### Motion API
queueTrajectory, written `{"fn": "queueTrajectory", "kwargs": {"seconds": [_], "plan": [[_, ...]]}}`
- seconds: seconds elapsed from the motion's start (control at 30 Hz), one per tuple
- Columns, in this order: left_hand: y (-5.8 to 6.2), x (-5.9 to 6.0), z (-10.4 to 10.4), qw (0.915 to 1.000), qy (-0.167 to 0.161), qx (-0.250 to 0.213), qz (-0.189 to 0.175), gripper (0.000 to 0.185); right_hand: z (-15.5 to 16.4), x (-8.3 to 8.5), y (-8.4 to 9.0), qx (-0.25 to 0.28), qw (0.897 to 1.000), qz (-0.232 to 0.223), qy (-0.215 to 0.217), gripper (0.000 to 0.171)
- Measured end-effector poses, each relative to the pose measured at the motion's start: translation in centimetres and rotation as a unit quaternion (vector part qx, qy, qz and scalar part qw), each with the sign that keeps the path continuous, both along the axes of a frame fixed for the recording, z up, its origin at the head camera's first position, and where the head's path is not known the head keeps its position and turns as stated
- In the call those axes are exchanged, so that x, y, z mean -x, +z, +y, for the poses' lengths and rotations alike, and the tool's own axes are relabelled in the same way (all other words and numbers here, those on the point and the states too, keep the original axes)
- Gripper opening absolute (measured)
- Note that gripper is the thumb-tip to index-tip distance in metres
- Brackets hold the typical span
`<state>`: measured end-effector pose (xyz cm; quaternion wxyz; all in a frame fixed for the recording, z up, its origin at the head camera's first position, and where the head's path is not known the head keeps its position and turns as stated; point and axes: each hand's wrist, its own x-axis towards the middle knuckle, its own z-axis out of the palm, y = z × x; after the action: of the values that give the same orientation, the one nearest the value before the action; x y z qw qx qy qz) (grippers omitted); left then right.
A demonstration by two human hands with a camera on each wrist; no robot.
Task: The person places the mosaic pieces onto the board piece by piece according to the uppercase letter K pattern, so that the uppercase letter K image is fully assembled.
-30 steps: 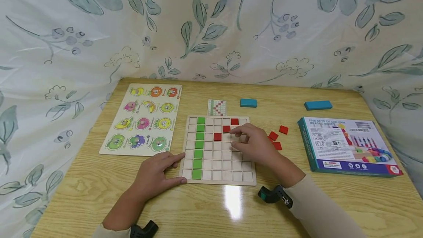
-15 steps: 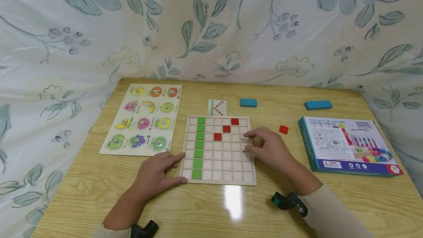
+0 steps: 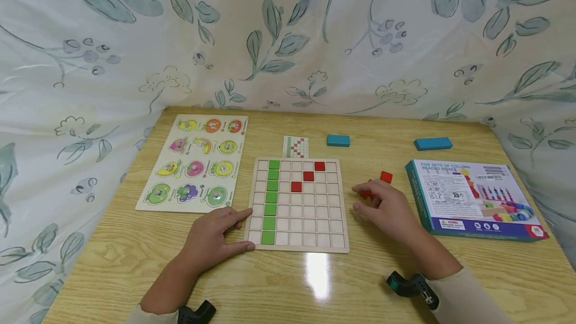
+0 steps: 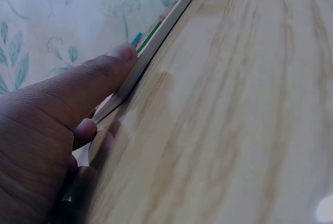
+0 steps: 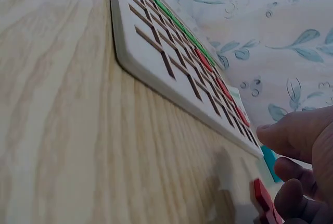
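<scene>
My right hand (image 3: 387,209) pinches 1 red tile (image 3: 365,194) right of the grid board (image 3: 298,244); my left hand (image 3: 211,236), grip spread, presses its left edge.

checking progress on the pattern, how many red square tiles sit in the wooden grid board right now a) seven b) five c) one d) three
d: the wooden grid board holds three red square tiles in a diagonal line, beside a full column of green square tiles; the other red pieces lie off the board by the right hand.
</scene>
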<state>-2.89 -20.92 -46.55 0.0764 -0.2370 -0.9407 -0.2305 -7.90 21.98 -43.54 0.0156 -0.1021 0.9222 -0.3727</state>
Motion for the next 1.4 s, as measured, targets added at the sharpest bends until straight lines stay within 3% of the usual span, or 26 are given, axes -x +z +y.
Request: {"fn": "queueTrajectory", "kwargs": {"seconds": [0.3, 0.6, 1.03, 1.4], "plan": [[0.0, -0.1, 0.0, 0.9999, 0.0, -0.011, 0.003, 0.075, 1.9, -0.6, -1.0, -0.004, 1.0, -0.01, -0.029, 0.034], [0.0, -0.1, 0.0, 0.9999, 0.003, -0.01, -0.001, 0.075, 2.6, -1.1, -1.0, -0.012, 0.997, -0.013, -0.079, 0.037], [0.1, -0.2, 0.0, 0.9999, 0.003, -0.009, -0.007, 0.075, 2.9, -1.1, -1.4, -0.033, 0.996, 0.005, -0.083, 0.035], [0.0, -0.1, 0.0, 0.9999, 0.0, -0.01, -0.003, 0.076, 2.7, -1.3, -1.3, -0.042, 0.994, -0.012, -0.096, 0.032]]}}
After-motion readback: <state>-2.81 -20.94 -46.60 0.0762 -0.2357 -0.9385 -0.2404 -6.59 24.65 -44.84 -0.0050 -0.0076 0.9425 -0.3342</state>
